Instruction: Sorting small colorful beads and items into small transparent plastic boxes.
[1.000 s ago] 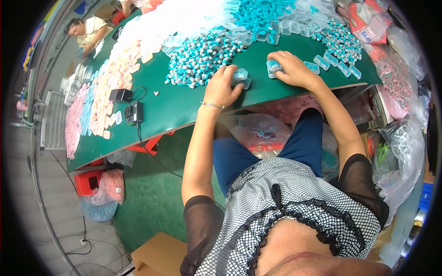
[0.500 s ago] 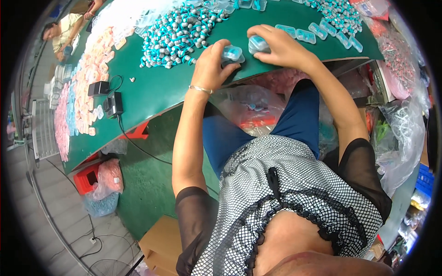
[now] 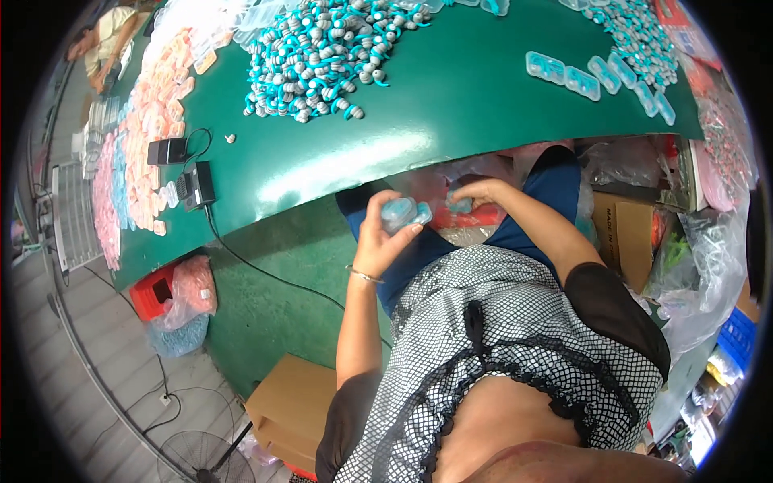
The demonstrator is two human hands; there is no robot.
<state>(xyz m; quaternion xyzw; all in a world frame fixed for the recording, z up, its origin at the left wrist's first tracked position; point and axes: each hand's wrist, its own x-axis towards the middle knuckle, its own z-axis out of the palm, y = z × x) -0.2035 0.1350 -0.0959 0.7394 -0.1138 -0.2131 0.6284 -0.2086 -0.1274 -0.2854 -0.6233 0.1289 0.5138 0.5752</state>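
Below the near edge of the green table (image 3: 451,121), the left hand (image 3: 385,237) is closed around a small clear case with blue contents (image 3: 403,212), held over the lap. Just beside it, the right hand (image 3: 477,193) pinches a similar blue piece (image 3: 459,205); the hands stay slightly apart. Farther off, on the table, lies a heap of blue-and-grey earplugs (image 3: 318,56), with a row of clear cases (image 3: 592,76) to its right.
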